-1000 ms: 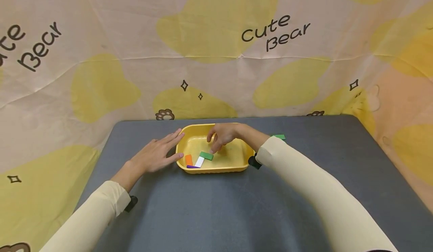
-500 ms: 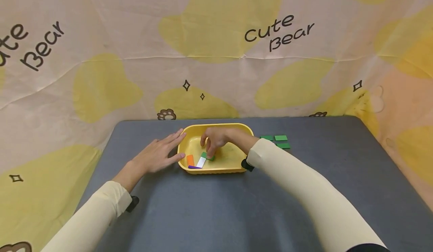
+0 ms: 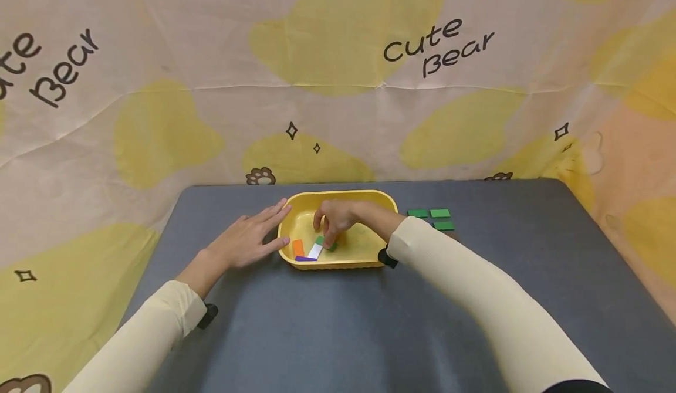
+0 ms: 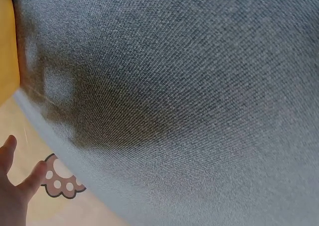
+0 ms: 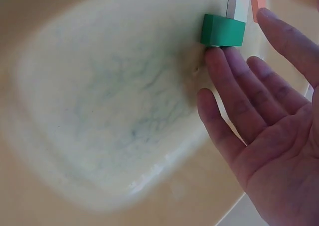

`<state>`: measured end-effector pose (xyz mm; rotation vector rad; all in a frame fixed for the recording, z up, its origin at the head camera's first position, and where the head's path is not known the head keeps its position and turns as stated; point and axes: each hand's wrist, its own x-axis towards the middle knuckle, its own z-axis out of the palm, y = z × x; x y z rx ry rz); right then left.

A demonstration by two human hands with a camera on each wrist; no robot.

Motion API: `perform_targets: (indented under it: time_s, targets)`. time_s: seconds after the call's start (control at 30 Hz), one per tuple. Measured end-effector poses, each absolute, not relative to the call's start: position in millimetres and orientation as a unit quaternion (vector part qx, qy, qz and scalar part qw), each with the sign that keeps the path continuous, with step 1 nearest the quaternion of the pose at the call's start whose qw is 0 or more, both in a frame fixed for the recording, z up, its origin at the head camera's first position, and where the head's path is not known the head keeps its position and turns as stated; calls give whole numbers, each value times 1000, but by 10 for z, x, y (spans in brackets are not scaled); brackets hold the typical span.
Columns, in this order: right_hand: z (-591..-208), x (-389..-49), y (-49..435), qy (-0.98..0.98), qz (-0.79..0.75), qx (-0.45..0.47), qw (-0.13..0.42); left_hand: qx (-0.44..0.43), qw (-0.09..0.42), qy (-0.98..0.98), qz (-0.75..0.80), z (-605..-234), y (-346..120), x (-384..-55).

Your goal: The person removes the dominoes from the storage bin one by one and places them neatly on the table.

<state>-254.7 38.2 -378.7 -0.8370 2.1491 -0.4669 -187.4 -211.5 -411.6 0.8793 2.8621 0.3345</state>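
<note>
A yellow plastic tray (image 3: 364, 264) holds a green block (image 3: 319, 240), a white block (image 3: 315, 251), an orange block (image 3: 298, 248) and a purple block (image 3: 306, 258) near its front left corner. My right hand (image 3: 338, 214) reaches down into the tray, its thumb overlapping the green block in the head view. The right wrist view has two fingertips (image 5: 215, 54) right at the green block's lower side, with the thumb apart from it. Fingers spread, my left hand (image 3: 245, 240) rests at the tray's left rim.
Several green blocks (image 3: 440, 213) lie on the grey table (image 3: 327, 322) just right of the tray, beyond my right forearm. Behind the table's back edge hangs a patterned cloth (image 3: 338, 88).
My right hand has moved slightly left inside the tray, onto the green block. Its forearm shifted and uncovered more green blocks on the table. The left hand has stayed at the rim.
</note>
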Motion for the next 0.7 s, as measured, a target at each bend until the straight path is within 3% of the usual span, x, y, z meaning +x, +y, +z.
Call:
perform_targets:
  time_s: [0.13,0.57,0.7]
  targets:
    - [-3765,-2503,401,846,-170,-322,390,293,64,948,111,-4120,-2112,-1880]
    - [-3726,-2374,425,797,-207,-261,503,291,66,948,109,-4096,-2106,-1868]
    - [-3732,-2340,424,792,-204,-265,511,293,64,948,108,-4087,-2095,-1862]
